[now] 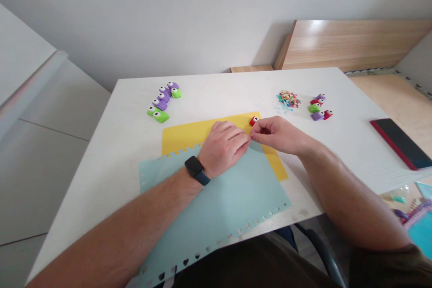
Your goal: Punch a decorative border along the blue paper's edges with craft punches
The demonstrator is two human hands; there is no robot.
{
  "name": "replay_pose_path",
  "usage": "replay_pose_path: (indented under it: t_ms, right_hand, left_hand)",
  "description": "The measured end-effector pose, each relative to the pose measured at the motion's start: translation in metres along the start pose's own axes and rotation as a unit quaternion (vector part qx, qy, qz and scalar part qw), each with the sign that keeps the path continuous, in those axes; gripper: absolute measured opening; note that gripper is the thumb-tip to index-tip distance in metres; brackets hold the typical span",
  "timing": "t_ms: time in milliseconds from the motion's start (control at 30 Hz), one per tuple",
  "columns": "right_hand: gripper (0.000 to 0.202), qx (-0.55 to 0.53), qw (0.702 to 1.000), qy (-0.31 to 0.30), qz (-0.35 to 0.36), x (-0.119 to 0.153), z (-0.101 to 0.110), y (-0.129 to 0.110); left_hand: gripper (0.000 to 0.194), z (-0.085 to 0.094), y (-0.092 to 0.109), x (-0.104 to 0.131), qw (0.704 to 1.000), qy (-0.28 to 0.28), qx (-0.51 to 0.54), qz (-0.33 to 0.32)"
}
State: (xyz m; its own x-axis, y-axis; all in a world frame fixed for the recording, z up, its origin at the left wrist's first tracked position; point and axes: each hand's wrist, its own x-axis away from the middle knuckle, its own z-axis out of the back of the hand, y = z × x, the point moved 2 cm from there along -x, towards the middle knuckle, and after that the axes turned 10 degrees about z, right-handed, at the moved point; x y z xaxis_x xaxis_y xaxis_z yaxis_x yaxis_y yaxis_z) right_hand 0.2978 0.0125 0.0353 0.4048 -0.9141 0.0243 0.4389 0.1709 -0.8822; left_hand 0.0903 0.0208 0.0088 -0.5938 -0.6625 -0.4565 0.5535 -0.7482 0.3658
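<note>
A light blue sheet (243,198) with small shapes punched along its edges lies partly over a yellow sheet (182,135). My left hand (226,148), with a dark watch on the wrist, lies over the blue sheet's upper part, fingers curled, at its far right corner. Thumb and fingers of my right hand (273,134) are pinched together at that same corner, touching the left fingertips. What lies between the fingertips is mostly hidden. Just beyond them a small red craft punch (254,120) with a white top stands on the yellow sheet.
Several purple punches (160,104) and green punches (161,117) stand at the back left. Colourful paper bits (289,99) lie in a pile at the back right, beside more small punches (317,116). A dark red-edged case (403,141) lies near the right edge of the white table (111,144).
</note>
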Motion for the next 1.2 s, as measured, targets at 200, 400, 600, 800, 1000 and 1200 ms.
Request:
replay_pose_path:
  t_ms: [200, 400, 600, 800, 1000, 1200]
  right_hand:
    - [0.021, -0.018, 1.000, 0.006, -0.016, -0.001, -0.002, 0.000]
    - [0.022, -0.017, 1.000, 0.015, -0.022, -0.001, -0.004, -0.002]
    - [0.024, -0.017, 0.999, 0.022, -0.025, -0.002, -0.006, -0.002]
    - [0.024, -0.014, 0.999, 0.043, -0.029, -0.002, -0.005, 0.001]
    - [0.034, -0.039, 0.996, 0.073, -0.036, 0.000, 0.004, -0.004]
    - [0.037, -0.024, 0.998, 0.055, -0.015, -0.001, 0.004, 0.003]
  left_hand:
    - [0.018, 0.000, 0.000, 0.000, 1.000, 0.012, -0.003, -0.010]
    - [0.012, -0.001, 0.000, 0.000, 0.999, 0.042, 0.003, -0.029]
    - [0.012, -0.001, 0.000, 0.000, 0.999, 0.042, 0.002, -0.032]
    - [0.013, -0.001, 0.000, 0.000, 0.999, 0.036, 0.004, -0.029]
    - [0.012, 0.000, -0.001, -0.002, 0.998, 0.043, 0.035, -0.003]
    - [0.011, -0.001, -0.004, -0.003, 0.997, 0.043, 0.054, 0.030]
